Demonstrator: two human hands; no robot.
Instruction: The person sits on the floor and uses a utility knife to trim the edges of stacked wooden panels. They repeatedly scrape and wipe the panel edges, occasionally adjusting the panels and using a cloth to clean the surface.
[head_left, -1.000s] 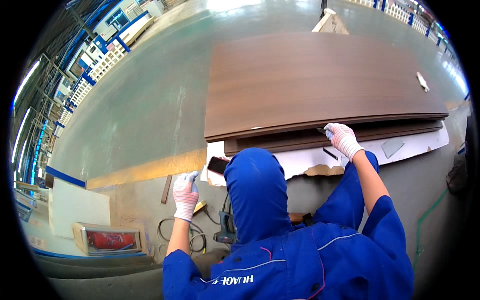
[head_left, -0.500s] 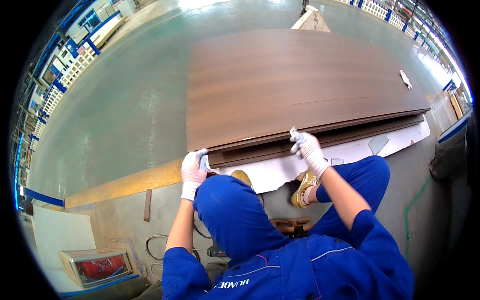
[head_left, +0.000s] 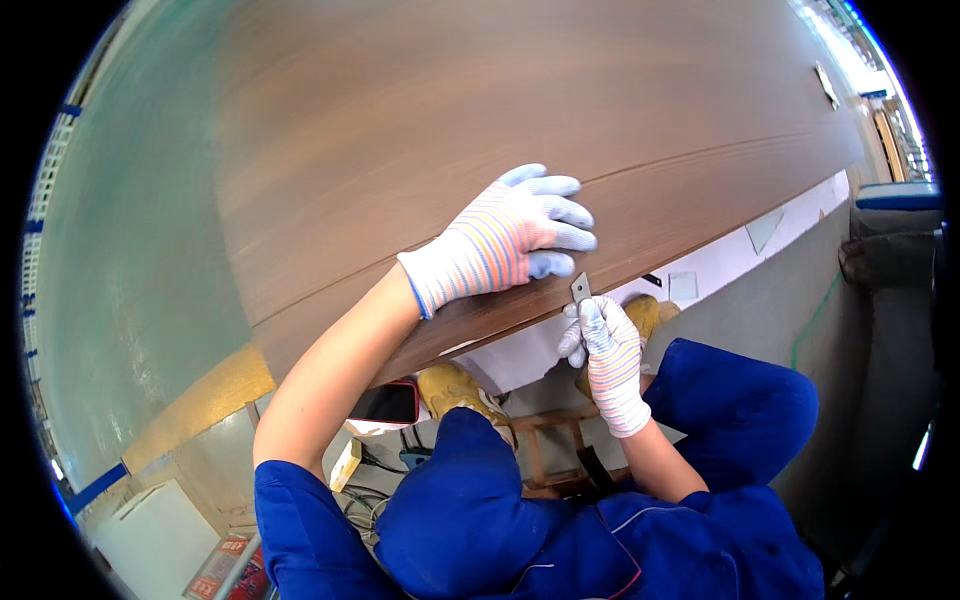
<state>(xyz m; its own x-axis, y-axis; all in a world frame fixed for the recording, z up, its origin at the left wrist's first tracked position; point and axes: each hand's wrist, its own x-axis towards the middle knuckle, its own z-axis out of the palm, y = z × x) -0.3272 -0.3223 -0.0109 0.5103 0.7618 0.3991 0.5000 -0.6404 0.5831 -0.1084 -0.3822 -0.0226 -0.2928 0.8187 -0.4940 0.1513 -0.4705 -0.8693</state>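
Note:
A wide brown wood-grain panel (head_left: 600, 110) lies flat in front of me, with a thin line running along it near its front edge. My left hand (head_left: 510, 230), in a striped glove with grey-blue fingertips, lies over the panel with fingers spread and nothing in it. Just below, at the panel's front edge, my gloved right hand (head_left: 603, 345) pinches a small flat metal blade (head_left: 580, 288). The blade's slanted tip points up towards the panel; whether it touches the edge I cannot tell.
White sheeting (head_left: 720, 262) shows below the panel, bearing small flat pieces (head_left: 683, 286). A phone (head_left: 388, 402), a yellow-and-white box (head_left: 346, 464) and cables lie by my left leg. My yellow shoe (head_left: 455, 390) is close under the panel. A whitish scrap (head_left: 826, 87) rests at far right.
My left hand has come off the near left corner and moved right onto the panel, its fingers now spread. My view is closer to the panel. The right hand still holds the blade.

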